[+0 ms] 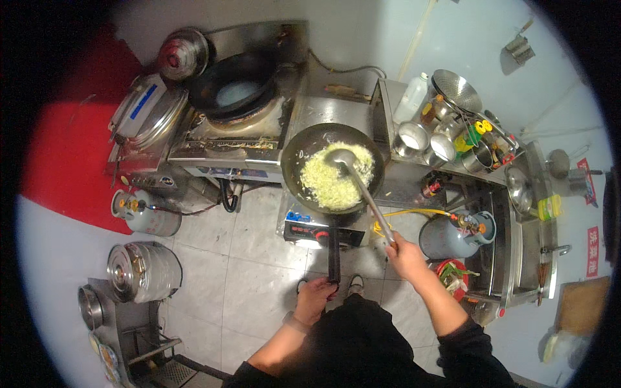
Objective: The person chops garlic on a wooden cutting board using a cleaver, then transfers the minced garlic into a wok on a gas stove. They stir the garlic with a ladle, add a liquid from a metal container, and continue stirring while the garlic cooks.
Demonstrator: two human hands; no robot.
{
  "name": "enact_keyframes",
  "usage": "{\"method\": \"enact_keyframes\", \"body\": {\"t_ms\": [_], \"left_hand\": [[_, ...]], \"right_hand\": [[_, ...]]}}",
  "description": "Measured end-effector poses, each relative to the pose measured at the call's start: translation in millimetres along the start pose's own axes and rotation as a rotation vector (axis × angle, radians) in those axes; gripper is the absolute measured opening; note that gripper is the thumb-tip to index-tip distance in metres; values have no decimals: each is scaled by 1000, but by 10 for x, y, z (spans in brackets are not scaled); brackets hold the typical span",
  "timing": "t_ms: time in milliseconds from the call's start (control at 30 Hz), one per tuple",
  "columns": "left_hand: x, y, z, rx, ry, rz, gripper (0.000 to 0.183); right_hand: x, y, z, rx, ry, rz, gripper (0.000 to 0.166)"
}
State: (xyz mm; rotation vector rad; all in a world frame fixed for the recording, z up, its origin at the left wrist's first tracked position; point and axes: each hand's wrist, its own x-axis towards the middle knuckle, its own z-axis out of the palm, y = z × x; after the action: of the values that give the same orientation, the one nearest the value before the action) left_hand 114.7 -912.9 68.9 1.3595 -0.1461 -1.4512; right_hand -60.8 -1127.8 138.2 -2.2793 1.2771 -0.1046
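Observation:
A dark wok [291,169] sits over a small gas stove [310,233] in the middle of the view. Pale yellow-green finely chopped food [322,182] is spread across its bottom. My left hand [315,296] grips the end of the wok's long black handle [334,252]. In my right hand [407,254] is the handle end of a long metal ladle [371,201]. The ladle's bowl rests on the food, towards the upper part of the wok; whether it holds any food cannot be seen.
A larger wok [237,92] stands on a range at upper left. Metal containers [412,138] and bottles [473,136] crowd a shelf at right. Gas cylinders stand on both sides [451,237], [150,213]. A red basin [453,281] with green vegetables is near my right forearm.

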Motion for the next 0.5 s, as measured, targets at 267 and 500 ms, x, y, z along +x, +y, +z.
{"method": "enact_keyframes", "body": {"t_ms": [267,500], "left_hand": [[91,-160,-86,218,80,48,12],[85,-66,-86,295,80,74,12]], "right_hand": [[-241,-358,-797,535,-306,331,31],[398,-150,319,695,-228,230,25]]}}
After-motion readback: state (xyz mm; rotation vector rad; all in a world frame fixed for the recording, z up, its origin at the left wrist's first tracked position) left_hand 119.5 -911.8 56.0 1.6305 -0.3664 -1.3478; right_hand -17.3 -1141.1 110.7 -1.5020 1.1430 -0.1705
